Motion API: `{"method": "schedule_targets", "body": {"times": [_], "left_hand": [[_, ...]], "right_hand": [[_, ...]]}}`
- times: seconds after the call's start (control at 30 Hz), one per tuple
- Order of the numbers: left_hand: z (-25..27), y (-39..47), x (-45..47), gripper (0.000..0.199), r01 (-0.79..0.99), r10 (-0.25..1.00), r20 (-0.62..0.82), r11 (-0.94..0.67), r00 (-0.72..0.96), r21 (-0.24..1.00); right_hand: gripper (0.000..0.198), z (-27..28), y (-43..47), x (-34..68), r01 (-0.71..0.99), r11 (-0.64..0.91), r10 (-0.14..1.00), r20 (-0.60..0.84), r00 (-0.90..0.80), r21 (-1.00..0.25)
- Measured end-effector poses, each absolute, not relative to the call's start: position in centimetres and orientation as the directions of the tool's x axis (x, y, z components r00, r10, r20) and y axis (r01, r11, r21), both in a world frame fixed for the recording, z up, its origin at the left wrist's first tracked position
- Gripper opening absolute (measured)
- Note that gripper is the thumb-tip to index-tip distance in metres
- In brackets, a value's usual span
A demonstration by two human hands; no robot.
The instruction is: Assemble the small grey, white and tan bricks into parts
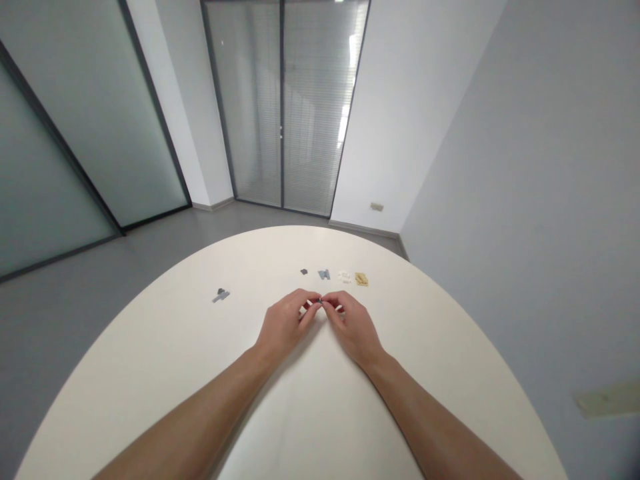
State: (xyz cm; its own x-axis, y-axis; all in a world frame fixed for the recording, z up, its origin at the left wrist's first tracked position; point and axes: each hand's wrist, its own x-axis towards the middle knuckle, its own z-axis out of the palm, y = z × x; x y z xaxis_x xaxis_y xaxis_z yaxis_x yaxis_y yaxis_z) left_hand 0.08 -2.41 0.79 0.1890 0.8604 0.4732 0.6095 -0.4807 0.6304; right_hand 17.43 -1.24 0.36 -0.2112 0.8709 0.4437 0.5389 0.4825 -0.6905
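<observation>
My left hand (291,316) and my right hand (351,321) meet fingertip to fingertip over the middle of the white table (210,373). Both are closed in a pinch on one small dark piece (320,301), mostly covered by the fingers and too small to name. Just beyond them lie a little dark piece (304,271), a group of blue-grey pieces (324,274), some white pieces (344,275) and a cluster of tan-yellow pieces (361,279). To the left of my left hand, a grey elongated piece (221,297) lies with a dark part at its upper end.
The table's rounded far edge (295,227) curves round in front of me. Past it are the grey floor (165,243), a glass door (283,100) with blinds, frosted panels (100,113) at left and a plain wall (540,167) at right.
</observation>
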Motion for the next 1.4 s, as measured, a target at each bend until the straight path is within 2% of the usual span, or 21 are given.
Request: {"method": "schedule_targets", "body": {"times": [0.23, 0.33, 0.53, 0.67, 1.4], "left_hand": [[0.95, -2.48, 0.11, 0.019, 0.606, 0.861, 0.473, -0.481, 0.188, 0.633], [0.89, -2.48, 0.15, 0.02, 0.605, 0.868, 0.462, -0.468, 0.18, 0.644], [0.56, -2.51, 0.34, 0.02, 0.612, 0.882, 0.437, -0.445, 0.174, 0.654], [0.47, -2.55, 0.43, 0.019, 0.636, 0.893, 0.414, -0.426, 0.179, 0.644], [1.18, -2.56, 0.31, 0.021, 0.751, 0.931, 0.286, -0.354, 0.227, 0.557]], "right_hand": [[0.014, 0.5, -1.47, 17.39, 0.575, 0.533, 0.838, 0.48, -0.258, -0.621], [0.015, 0.66, -1.63, 17.45, 0.653, 0.576, 0.799, 0.506, -0.325, -0.491], [0.013, 0.63, -1.63, 17.58, 0.792, 0.595, 0.706, 0.561, -0.432, -0.139], [0.009, 0.72, -1.71, 17.6, 0.814, 0.581, 0.676, 0.565, -0.472, -0.015], [0.012, 0.83, -1.79, 17.5, 0.856, 0.516, 0.758, 0.472, -0.45, -0.012]]}}
